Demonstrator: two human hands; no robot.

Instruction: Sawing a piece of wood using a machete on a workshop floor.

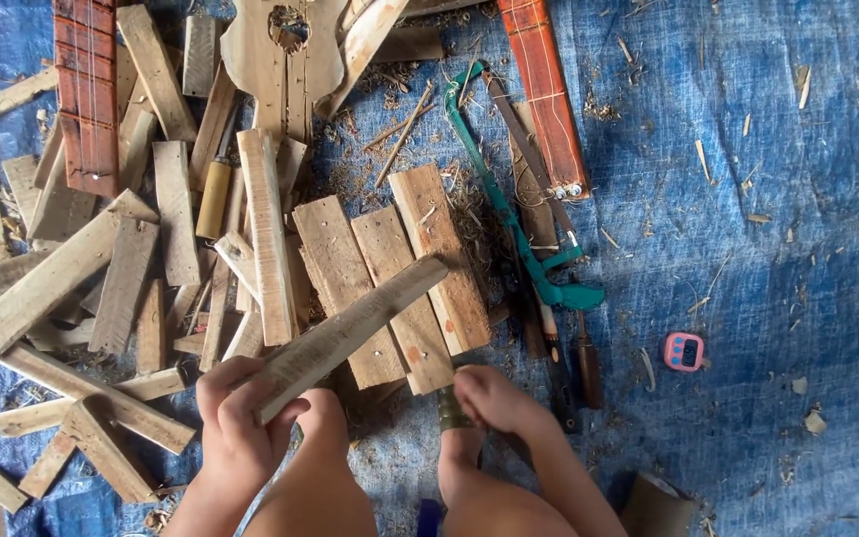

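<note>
Left hand [241,413] clamped round the lower end of a long wooden slat [350,333], running up toward two o'clock over three short planks [390,278]. Slat pale, rough-sawn, weathered grey. Right hand [494,398] closed on a dark tool handle [452,410] at four o'clock from the slat. Beneath, crinkled blue tarp [748,249], shavings, teal-framed saw [509,219].
</note>
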